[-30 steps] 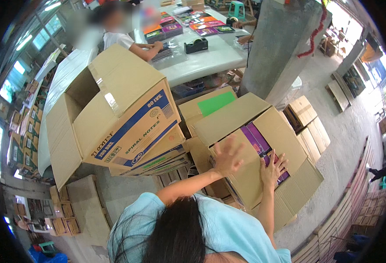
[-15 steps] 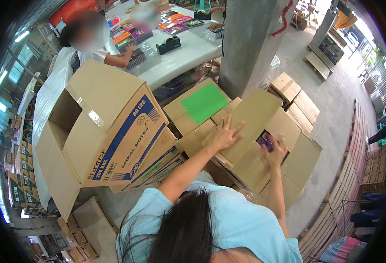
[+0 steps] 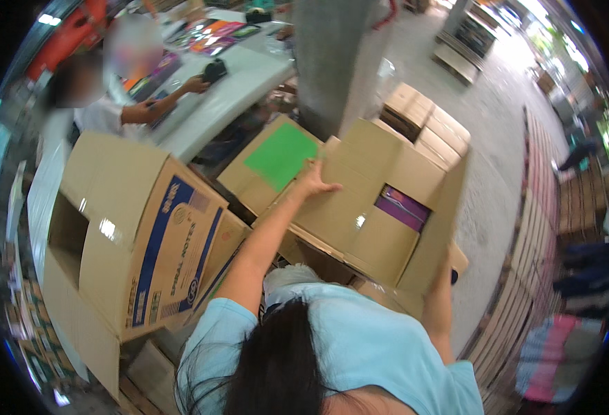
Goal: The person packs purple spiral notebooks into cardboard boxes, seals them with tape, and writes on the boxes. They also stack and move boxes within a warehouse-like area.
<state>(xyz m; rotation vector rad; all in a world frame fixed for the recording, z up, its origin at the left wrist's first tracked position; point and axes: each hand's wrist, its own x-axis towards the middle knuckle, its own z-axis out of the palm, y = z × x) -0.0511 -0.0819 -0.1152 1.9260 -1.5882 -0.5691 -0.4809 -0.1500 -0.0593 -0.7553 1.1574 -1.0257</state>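
A brown cardboard carton (image 3: 349,200) stands in front of me. Its far flaps are folded inward, with a gap between them. Through that gap shows a purple item with a printed cover (image 3: 402,207). My left hand (image 3: 312,181) rests at the carton's left edge, thumb spread away from the fingers over the flap. On the right side a long flap (image 3: 437,225) stands raised. My right hand (image 3: 444,266) is behind that flap near its lower end, and its fingers are hidden.
A large open carton with blue print (image 3: 173,242) stands at my left. Beyond are a box with a green sheet (image 3: 281,155), a concrete pillar (image 3: 332,62) and smaller boxes (image 3: 443,138). A co-worker's arm (image 3: 173,100) reaches over a white table (image 3: 245,83).
My right hand has left the gap over the purple item and gone to the outer side. The right flap has swung up. My left hand has shifted to the carton's left edge.
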